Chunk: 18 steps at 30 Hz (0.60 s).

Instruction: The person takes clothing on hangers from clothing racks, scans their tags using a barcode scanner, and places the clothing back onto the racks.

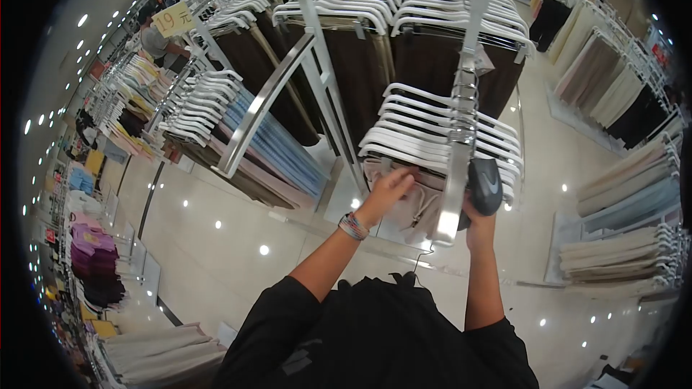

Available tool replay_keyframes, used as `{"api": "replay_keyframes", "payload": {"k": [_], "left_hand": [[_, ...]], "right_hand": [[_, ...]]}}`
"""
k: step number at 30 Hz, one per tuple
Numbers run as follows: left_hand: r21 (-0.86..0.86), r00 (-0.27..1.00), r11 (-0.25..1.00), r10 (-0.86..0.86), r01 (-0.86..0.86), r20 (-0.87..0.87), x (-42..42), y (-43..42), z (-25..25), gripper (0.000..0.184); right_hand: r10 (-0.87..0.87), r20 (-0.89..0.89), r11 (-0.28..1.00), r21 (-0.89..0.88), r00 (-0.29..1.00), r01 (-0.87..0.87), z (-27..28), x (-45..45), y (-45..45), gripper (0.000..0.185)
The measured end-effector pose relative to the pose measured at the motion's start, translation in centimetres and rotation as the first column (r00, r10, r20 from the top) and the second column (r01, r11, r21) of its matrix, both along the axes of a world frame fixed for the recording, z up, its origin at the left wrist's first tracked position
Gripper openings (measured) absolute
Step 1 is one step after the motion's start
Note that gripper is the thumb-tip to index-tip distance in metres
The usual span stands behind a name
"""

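Observation:
My left hand (393, 191) is closed at the waistband of pale pink trousers (425, 205), which hang at the front end of a rail. A drawstring shows on their front. In my right hand (479, 222) is a black handheld scanner (486, 186), its rounded head pointing away from me, just right of the rail's end. Part of that hand's grip is hidden behind the scanner and rail. White hangers (404, 126) crowd the metal rail (454, 202) just beyond both hands.
Dark brown trousers (458, 65) hang farther back on the stand. A slanted metal arm (267, 104) juts out at left, beside blue trousers (267, 144). More racks line both sides. One person (559, 3) stands at upper right, another (153, 37) at upper left.

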<state>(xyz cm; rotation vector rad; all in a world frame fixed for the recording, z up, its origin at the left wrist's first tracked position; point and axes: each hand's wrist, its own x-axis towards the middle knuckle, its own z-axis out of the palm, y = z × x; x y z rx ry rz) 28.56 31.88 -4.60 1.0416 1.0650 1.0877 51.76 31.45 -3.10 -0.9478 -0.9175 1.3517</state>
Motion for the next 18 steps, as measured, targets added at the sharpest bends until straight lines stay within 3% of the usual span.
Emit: {"api": "replay_keyframes", "payload": {"k": [4, 6, 10, 14, 18], "left_hand": [[0.035, 0.992, 0.995, -0.099, 0.097, 0.073, -4.0, -5.3, -2.7, 0.043], [-0.081, 0.988, 0.985, -0.152, 0.155, 0.038, -7.5, -8.4, -5.0, 0.043], [-0.308, 0.996, 0.948, 0.085, -0.085, -0.014, -15.2, -16.6, -12.3, 0.039], [-0.430, 0.934, 0.839, 0.354, -0.334, -0.034, -21.9, -27.2, -16.5, 0.028], [-0.501, 0.861, 0.722, 0.499, -0.477, -0.102, -27.4, -35.2, -17.7, 0.024]], "right_hand": [[-0.022, -0.130, 0.999, -0.045, 0.991, 0.016, -3.6, 0.5, 0.1, 0.039], [-0.051, -0.188, 0.996, -0.083, 0.981, 0.036, -3.3, -0.1, -0.7, 0.039], [-0.148, -0.049, 0.981, 0.117, 0.988, 0.153, -2.1, -2.6, -3.7, 0.049], [-0.452, -0.107, 0.882, 0.093, 0.886, 0.461, -4.2, -6.3, -8.1, 0.033], [-0.485, 0.072, 0.875, 0.045, 0.872, 0.483, -7.6, -14.1, -14.0, 0.020]]}}
